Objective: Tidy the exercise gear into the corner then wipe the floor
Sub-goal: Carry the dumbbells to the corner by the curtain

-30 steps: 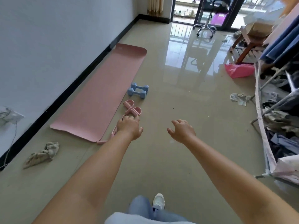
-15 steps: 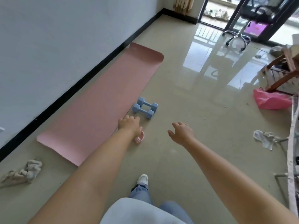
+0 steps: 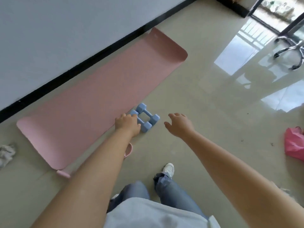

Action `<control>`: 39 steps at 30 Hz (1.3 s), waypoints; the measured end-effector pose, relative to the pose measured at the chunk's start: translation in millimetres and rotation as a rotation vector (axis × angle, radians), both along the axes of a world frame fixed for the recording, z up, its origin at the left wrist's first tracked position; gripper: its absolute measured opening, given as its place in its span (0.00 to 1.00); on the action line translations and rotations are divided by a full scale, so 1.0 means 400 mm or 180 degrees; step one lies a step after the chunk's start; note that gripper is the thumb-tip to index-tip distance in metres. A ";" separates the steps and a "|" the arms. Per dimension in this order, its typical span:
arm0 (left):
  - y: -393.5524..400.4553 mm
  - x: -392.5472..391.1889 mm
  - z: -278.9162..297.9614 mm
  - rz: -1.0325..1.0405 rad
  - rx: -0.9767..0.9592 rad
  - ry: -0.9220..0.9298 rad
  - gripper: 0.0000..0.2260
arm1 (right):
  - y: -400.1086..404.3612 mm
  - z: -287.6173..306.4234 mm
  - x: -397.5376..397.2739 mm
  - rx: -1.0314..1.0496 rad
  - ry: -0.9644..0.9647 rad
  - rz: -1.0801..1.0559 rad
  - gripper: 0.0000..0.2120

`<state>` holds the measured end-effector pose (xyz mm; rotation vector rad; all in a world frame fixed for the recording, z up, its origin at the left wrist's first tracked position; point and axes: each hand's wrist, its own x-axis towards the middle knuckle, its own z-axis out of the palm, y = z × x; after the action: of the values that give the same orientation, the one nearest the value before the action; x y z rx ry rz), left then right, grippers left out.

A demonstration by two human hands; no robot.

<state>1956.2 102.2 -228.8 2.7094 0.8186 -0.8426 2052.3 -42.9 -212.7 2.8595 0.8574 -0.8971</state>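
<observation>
Your left hand (image 3: pixel 127 123) reaches down over the pair of light blue dumbbells (image 3: pixel 145 118), its fingers curled downward at the near-left dumbbell's end; whether they actually grip it you cannot tell, since the back of the hand hides the fingertips. Your right hand (image 3: pixel 178 125) hangs in the air just right of the dumbbells, fingers loosely spread and holding nothing, apart from the weights. The two dumbbells lie side by side on the floor, directly ahead of your left fingers and touching the edge of the pink yoga mat (image 3: pixel 98 96), which lies flat along the wall's black baseboard (image 3: pixel 79 66), left of both hands. Behind your left wrist, a pink foot-pedal resistance band (image 3: pixel 128 150) peeks out from under your forearm, with its pink handle (image 3: pixel 63 174) further back by the mat's near corner. A crumpled grey rag (image 3: pixel 6 153) lies well left of your left hand. A pink plastic bag (image 3: pixel 294 143) sits far right of your right fingers.
</observation>
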 end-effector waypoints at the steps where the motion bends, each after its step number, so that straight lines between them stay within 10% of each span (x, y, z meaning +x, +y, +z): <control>1: -0.005 0.035 -0.018 0.0142 -0.0038 0.0051 0.21 | 0.007 -0.015 0.046 -0.0037 0.0054 0.0094 0.22; 22: 0.186 0.430 -0.477 0.1957 -0.0829 0.0500 0.19 | 0.379 -0.479 0.570 -0.0885 0.0852 0.1340 0.21; 39: 0.162 0.521 -1.456 0.3862 -0.1458 0.0168 0.19 | 0.469 -1.511 0.643 -0.0958 0.1254 0.1164 0.22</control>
<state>2164.8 167.1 -811.1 1.3634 1.6957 -0.6368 2309.4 144.6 -817.0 2.2086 1.1139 -1.4128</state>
